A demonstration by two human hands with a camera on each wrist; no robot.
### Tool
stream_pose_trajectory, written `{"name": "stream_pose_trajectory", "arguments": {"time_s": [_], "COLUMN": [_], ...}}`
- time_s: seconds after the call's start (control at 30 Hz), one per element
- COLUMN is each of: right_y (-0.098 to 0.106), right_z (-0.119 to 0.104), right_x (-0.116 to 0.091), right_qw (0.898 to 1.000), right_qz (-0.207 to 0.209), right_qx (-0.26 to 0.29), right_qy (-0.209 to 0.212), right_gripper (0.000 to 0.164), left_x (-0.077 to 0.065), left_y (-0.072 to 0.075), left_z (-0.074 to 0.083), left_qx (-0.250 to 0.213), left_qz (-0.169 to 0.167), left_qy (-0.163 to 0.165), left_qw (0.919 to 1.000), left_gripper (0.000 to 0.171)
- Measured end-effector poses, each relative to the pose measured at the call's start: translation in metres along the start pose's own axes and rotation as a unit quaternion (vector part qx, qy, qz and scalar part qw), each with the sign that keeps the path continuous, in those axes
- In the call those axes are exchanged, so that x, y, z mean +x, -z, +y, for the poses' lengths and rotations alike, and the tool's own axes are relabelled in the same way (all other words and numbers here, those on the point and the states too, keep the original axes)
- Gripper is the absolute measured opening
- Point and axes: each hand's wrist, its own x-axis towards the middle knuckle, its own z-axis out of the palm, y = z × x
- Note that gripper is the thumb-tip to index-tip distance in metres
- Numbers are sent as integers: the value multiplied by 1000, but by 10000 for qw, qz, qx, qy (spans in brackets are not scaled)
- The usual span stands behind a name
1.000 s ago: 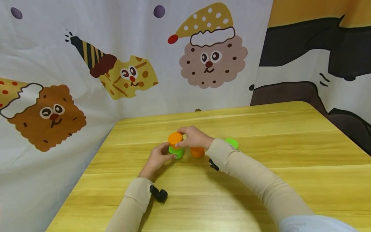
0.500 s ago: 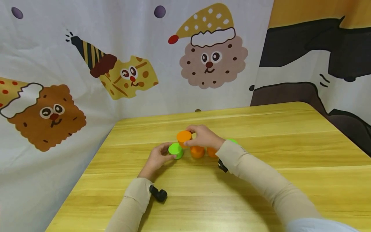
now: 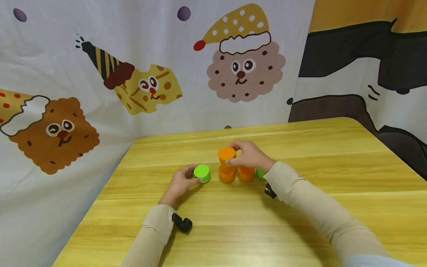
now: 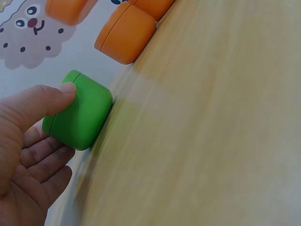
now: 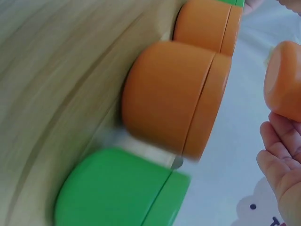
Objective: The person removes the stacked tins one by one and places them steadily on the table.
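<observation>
A small lidded green pot (image 3: 202, 173) stands on the table at the left of a row. My left hand (image 3: 182, 183) pinches it; the left wrist view has the thumb on the lid edge of this green pot (image 4: 81, 113) and the fingers on its far side. Up above the row, my right hand (image 3: 249, 155) grips an orange pot (image 3: 227, 155) between thumb and fingers. Beneath that one stands a second orange pot (image 3: 227, 173), with a gap between them in the left wrist view. Beside it stands a third orange pot (image 3: 246, 173).
Another green pot (image 3: 260, 173) stands at the right end of the row, partly hidden by the right wrist. All stand on a wooden table (image 3: 213, 230). Behind its far edge hangs a cloth (image 3: 200, 111) printed with cartoon cookies and cheese.
From above the left green pot, my right hand has carried the orange pot rightward to over the nearest orange pot. My left hand has stayed on the green pot.
</observation>
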Motion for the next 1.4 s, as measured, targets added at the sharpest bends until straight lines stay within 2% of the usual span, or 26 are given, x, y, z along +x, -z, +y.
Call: {"name": "stream_pose_trajectory", "arguments": {"time_s": [0.23, 0.33, 0.63, 1.4], "right_y": [12, 17, 29, 58], "right_z": [10, 15, 27, 63], "right_x": [-12, -17, -30, -71], "right_qw": [9997, 9995, 9985, 9938], "right_qz": [215, 295, 455, 832], "right_qx": [-54, -79, -248, -564], "right_qy": [-68, -99, -150, -467], "right_gripper": [52, 49, 46, 49], "left_x": [-13, -15, -1, -1], "left_y": [1, 1, -3, -1], "left_z": [26, 30, -1, 1], "left_qx": [58, 156, 178, 433], "left_qz": [-94, -125, 82, 67], "left_qy": [41, 18, 22, -104], "left_qw": [9999, 9998, 9998, 9990], "left_gripper": [50, 50, 49, 47]}}
